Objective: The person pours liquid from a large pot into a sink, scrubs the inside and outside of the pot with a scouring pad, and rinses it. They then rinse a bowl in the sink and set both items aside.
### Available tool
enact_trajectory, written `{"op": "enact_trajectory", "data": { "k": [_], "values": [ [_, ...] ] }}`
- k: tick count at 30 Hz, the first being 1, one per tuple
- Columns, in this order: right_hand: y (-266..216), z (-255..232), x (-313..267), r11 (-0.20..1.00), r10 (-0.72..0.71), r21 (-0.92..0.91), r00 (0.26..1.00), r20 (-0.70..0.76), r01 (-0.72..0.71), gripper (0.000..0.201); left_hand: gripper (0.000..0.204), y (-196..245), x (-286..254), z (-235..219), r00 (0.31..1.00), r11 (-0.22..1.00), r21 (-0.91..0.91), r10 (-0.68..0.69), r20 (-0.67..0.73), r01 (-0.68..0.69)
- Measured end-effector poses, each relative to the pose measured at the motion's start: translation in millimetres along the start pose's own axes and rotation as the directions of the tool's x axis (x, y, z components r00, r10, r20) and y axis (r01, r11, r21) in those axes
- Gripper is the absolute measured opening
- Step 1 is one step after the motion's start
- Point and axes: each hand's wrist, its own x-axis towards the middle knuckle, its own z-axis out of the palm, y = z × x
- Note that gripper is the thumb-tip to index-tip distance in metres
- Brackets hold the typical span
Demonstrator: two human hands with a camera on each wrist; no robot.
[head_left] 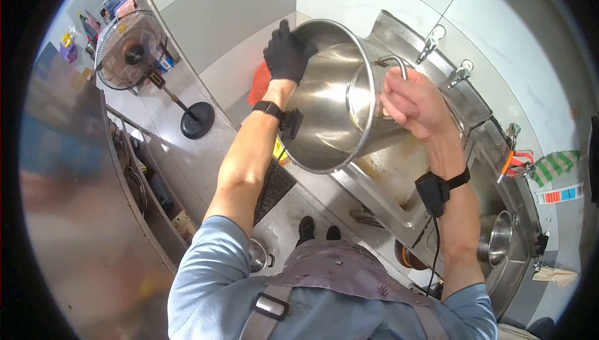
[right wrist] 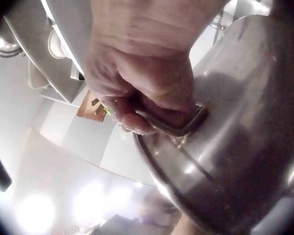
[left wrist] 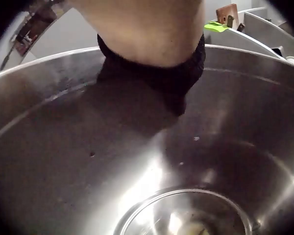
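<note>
A large, shiny steel pot [head_left: 327,84] is held tilted, its mouth toward the head camera. My left hand [head_left: 289,56], in a black glove, grips the rim on the left side; in the left wrist view part of the dark glove [left wrist: 152,81] reaches inside the pot wall [left wrist: 63,142]. With bare fingers curled round it, my right hand [head_left: 415,103] holds the side handle [head_left: 394,60]. The right wrist view shows that hand [right wrist: 142,78] closed on the metal handle [right wrist: 181,131], against the pot's outside [right wrist: 255,112]; some fingertips are hidden.
Beneath and right of the pot is a steel sink [head_left: 399,174] with wall taps [head_left: 430,43]. A metal bowl [head_left: 499,238] stands farther right. On the left are a standing fan [head_left: 133,53] and a steel counter [head_left: 81,184]; another pot [head_left: 258,256] is near the feet.
</note>
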Motion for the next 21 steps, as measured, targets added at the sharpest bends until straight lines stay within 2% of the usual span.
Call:
{"op": "enact_trajectory", "data": {
  "k": [2,3,5,7,9,10,11,13,17,19,20,21],
  "values": [
    [0,-2,1,1.000,0.010,0.003,1.000,-0.009,-0.010,0.024,0.104,-11,-16,1,0.984,0.989,0.016,-0.145,0.103,0.144],
    [0,-5,3,1.000,0.009,0.011,1.000,-0.002,-0.009,0.025,0.104,-15,-23,-3,0.984,0.989,0.021,-0.145,0.103,0.144],
    [1,-8,7,1.000,0.011,0.019,1.000,0.013,-0.011,0.025,0.105,-25,-34,-11,0.925,0.980,0.057,-0.201,0.322,0.193],
    [3,-11,6,1.000,-0.004,0.021,1.000,0.020,0.004,0.025,0.102,-50,-45,-6,0.931,0.983,0.091,-0.181,0.317,0.160],
    [2,-11,5,1.000,-0.015,0.018,1.000,0.018,0.015,0.025,0.098,-63,-49,-10,0.825,0.966,0.067,-0.250,0.507,0.251],
    [3,-12,4,1.000,-0.022,0.014,1.000,0.018,0.021,0.025,0.092,-66,-56,-10,0.862,0.975,0.070,-0.220,0.457,0.211],
    [2,-11,2,1.000,-0.021,0.015,1.000,0.016,0.021,0.025,0.092,-67,-58,-7,0.861,0.975,0.070,-0.219,0.459,0.210],
    [-2,-9,-1,1.000,0.015,-0.023,1.000,0.005,-0.015,0.025,0.074,-61,-57,-5,0.897,0.970,0.044,-0.238,0.373,0.239],
    [-4,-13,-5,0.998,0.055,-0.014,0.998,0.029,-0.055,0.024,0.065,-70,-48,3,0.907,0.955,-0.016,-0.277,0.317,0.297],
    [-8,-16,-5,0.997,0.072,-0.033,0.995,0.074,-0.070,0.025,0.061,-82,-44,-5,0.812,0.801,-0.338,-0.286,0.509,0.494],
    [-9,-15,-5,0.997,0.080,-0.026,0.994,0.073,-0.078,0.025,0.054,-85,-46,-7,0.860,0.685,-0.573,-0.158,0.485,0.449],
    [-13,-14,-3,0.996,0.093,-0.026,0.987,0.132,-0.090,0.025,0.054,-86,-41,-14,0.858,0.686,-0.569,-0.161,0.488,0.453]
  ]
}}
